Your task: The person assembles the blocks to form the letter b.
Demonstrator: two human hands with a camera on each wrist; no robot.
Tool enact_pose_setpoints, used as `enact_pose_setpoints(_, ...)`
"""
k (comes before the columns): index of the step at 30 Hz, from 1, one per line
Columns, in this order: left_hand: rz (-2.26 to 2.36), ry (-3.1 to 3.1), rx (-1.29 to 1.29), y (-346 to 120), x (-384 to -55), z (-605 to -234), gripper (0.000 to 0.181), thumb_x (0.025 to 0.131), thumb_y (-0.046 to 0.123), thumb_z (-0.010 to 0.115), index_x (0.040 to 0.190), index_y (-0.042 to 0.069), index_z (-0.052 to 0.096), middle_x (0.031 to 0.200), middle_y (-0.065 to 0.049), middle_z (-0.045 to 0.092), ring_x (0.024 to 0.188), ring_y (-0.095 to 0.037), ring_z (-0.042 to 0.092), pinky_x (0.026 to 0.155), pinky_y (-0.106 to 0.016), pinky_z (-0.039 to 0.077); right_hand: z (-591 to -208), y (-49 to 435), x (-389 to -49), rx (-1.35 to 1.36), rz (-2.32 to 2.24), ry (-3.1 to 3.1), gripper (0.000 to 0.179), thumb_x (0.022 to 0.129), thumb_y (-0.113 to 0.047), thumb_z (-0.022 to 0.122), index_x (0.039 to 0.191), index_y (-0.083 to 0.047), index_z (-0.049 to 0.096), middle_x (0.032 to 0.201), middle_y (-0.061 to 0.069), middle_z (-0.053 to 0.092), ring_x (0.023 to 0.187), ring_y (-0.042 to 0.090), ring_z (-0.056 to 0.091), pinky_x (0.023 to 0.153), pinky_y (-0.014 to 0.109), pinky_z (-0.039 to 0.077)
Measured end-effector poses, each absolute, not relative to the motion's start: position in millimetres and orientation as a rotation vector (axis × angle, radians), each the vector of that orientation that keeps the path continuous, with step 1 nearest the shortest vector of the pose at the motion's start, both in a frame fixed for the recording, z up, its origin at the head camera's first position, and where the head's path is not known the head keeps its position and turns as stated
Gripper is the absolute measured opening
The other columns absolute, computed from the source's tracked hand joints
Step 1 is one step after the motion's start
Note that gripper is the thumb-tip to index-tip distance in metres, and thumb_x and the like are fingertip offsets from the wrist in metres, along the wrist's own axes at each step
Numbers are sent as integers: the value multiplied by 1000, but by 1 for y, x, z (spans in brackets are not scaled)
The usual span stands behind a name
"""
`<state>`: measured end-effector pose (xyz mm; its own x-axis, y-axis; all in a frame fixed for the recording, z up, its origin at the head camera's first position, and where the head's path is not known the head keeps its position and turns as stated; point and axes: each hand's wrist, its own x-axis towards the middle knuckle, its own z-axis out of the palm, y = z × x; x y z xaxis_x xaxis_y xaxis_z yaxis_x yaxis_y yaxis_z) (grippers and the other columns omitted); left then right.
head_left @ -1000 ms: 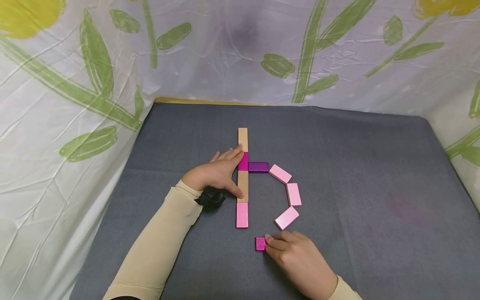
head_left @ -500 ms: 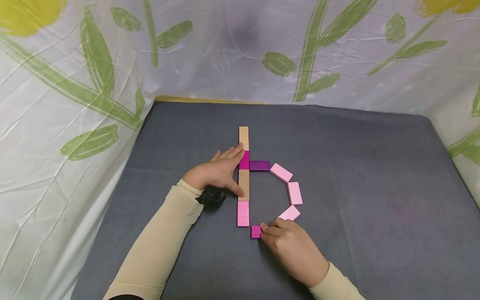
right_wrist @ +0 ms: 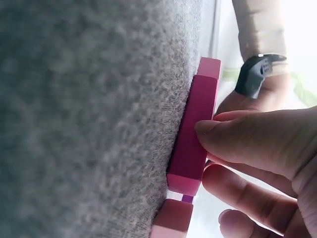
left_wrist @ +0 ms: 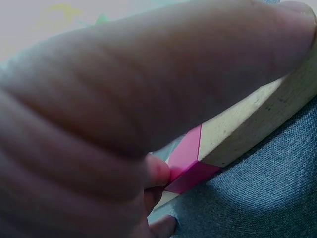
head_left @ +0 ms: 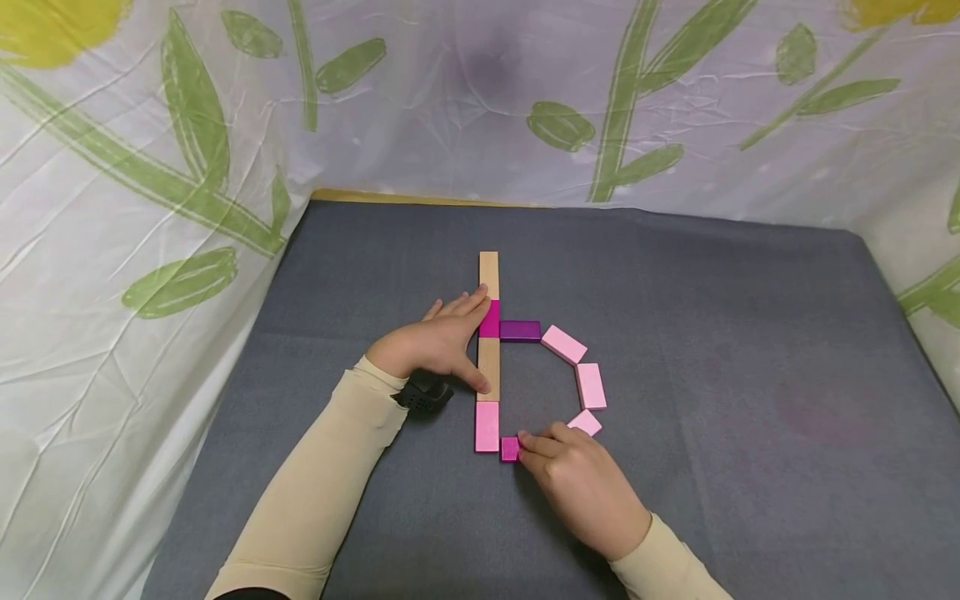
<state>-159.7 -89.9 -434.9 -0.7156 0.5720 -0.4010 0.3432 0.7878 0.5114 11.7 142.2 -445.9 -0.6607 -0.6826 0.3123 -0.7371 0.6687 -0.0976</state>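
My left hand [head_left: 431, 346] rests on a straight column of blocks, fingers extended. Its fingertips touch the magenta block [head_left: 491, 318] and its thumb the wooden block [head_left: 489, 362]. A pink block [head_left: 487, 427] forms the column's near end. In my right hand [head_left: 581, 487], thumb and fingers pinch a long magenta block [right_wrist: 190, 134] lying along the cloth; the head view shows only its left end. That end is close beside the pink block; whether they touch I cannot tell. The right hand partly covers a light pink block [head_left: 586, 422].
A purple block [head_left: 520, 332] juts right from the column. Two light pink blocks [head_left: 564, 344] continue the curve. A plain wooden block [head_left: 489, 273] tops the column. Grey cloth [head_left: 735, 375] covers the table, with a flower-painted sheet [head_left: 465, 108] behind.
My right hand has moved away from me and slightly left, carrying the magenta block from below the curve to beside the pink block. The left hand has stayed on the column.
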Motion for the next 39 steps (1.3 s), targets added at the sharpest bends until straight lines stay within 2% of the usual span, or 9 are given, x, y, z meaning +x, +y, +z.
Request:
enact_pose_setpoints(31,522,2424,667,-88,-160,-433,137,72,52,93,169,7,7,177,-5,-7,164,-31,-1,129,-57,-3,-446,139,4,1077,370,-2700,23,81,-3,89,103,-8,84,110,4,80,88,18,66,76,30,58)
enact_pose_setpoints(39,525,2414,670,-87,-160,-433,137,73,52,93,169,8,6,177,-4,-9,164,-30,-2,129,-56,-4,-439,155,-1,969,633,-2620,21,84,-7,86,104,-5,83,111,6,79,92,18,71,77,35,60)
